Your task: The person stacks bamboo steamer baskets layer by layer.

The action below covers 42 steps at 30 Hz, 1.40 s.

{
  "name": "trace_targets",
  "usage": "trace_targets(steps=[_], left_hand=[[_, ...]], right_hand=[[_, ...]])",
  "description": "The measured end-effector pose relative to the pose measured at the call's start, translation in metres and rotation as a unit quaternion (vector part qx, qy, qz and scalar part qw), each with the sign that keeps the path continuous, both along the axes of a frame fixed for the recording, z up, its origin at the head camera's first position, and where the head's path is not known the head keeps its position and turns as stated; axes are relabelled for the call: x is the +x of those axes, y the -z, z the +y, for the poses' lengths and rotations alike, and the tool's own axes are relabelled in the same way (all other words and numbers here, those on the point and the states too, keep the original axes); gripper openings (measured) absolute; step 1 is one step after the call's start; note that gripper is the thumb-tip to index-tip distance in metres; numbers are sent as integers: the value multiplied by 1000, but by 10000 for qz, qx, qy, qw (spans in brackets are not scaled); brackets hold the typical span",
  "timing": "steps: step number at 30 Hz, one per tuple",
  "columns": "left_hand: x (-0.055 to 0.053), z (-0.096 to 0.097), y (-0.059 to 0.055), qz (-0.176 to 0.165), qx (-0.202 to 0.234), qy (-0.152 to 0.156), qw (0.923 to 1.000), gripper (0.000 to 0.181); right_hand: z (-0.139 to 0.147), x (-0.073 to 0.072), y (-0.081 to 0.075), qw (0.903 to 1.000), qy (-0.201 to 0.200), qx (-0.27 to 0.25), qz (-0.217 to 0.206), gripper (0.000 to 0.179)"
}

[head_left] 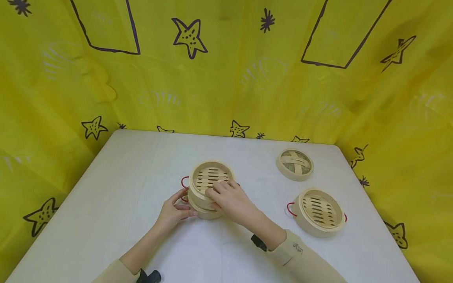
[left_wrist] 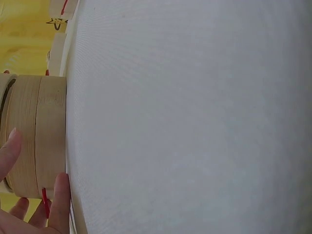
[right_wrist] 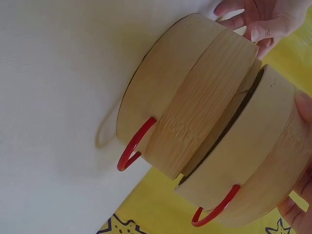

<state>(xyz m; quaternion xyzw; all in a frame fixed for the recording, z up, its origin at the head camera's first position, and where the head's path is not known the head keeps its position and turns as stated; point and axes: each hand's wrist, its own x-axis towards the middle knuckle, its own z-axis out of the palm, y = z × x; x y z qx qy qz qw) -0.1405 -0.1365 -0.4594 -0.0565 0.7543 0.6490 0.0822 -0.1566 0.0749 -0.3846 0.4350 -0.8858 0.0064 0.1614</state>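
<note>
Nearest us, at the bottom edge, is the beige left sleeve (head_left: 115, 273), with a black device (head_left: 150, 276) at its wrist; the right sleeve (head_left: 308, 257), also beige, bears small dark lettering near the cuff. The two hands work near each other at a pair of bamboo steamers around the middle of the counter (head_left: 141, 184), which is covered in white. We see the left hand (head_left: 172, 212) cupped around the side of the lower steamer basket (right_wrist: 180, 87), thumb on one side of a red handle and fingers on the other. The right hand (head_left: 231, 200) grips the near rim of the upper steamer basket (head_left: 199, 198), fingers reaching over the edge above its slatted base. From the right wrist we make out a dark gap between the two baskets; we cannot tell whether they touch anywhere. The lower one rests flat on the counter. Off to the right, well apart from the pair, we find a third steamer basket (head_left: 307, 225) sitting upright with red handles on both sides, and just beyond it a round steamer lid (head_left: 295, 164) with crossed bands. Behind everything we have a yellow curtain (head_left: 226, 86) printed with dark-outlined starfish.
</note>
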Motion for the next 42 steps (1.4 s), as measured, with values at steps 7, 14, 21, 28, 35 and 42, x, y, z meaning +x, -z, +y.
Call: trace_targets(steps=[7,14,21,28,35,42], left_hand=[[-1,0,2,-60,-4,-13,10000,85],[-1,0,1,32,0,-6,10000,84],[-2,1,4,61,7,-42,10000,81],[-2,0,7,63,-15,-74,10000,81],[-2,0,7,-1,27,-54,10000,81],[-2,0,7,-6,21,-44,10000,82]], right_hand=[[-2,1,2,10000,-64,-13,-10,33],[-4,1,5,9999,-104,-9,117,31],[-6,2,6,9998,-122,-10,185,29],[-6,2,8,9997,-124,52,181,30],[-7,2,8,9997,-114,10,199,30],[-8,3,7,9998,-117,-49,140,29]])
